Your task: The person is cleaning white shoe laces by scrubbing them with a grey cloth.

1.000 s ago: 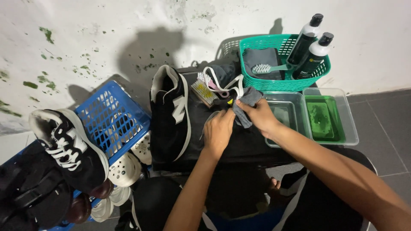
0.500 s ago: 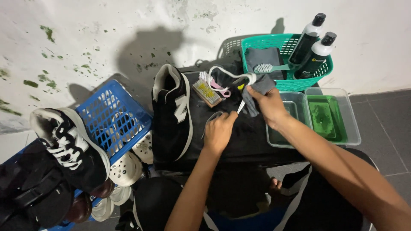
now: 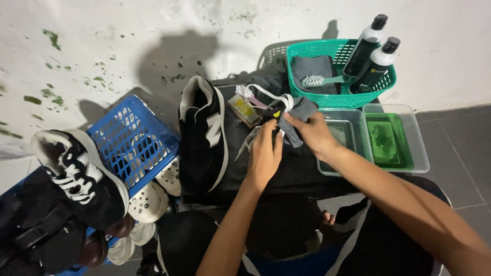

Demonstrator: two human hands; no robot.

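My left hand (image 3: 266, 153) grips a black shoe (image 3: 269, 100) with a white collar and white laces, resting on a black surface in front of me. My right hand (image 3: 313, 134) pinches a grey cloth (image 3: 303, 109) and presses it against the shoe's upper, right beside my left fingertips. Most of this shoe is hidden under both hands. A second black sneaker (image 3: 202, 138) with white trim lies on its side just left of my left hand. A small brush with yellowish bristles (image 3: 244, 108) lies between the two shoes.
A green basket (image 3: 332, 100) at the back holds two black-capped bottles (image 3: 364, 46), a brush and a grey cloth. Two clear tubs (image 3: 348, 135), one with a green inside (image 3: 386, 140), sit to the right. On the left are a blue crate (image 3: 130, 138), another black sneaker (image 3: 76, 174) and white clogs (image 3: 148, 202).
My right hand has shifted the grey cloth slightly up and back down over the shoe. My left hand has kept its hold on the shoe.
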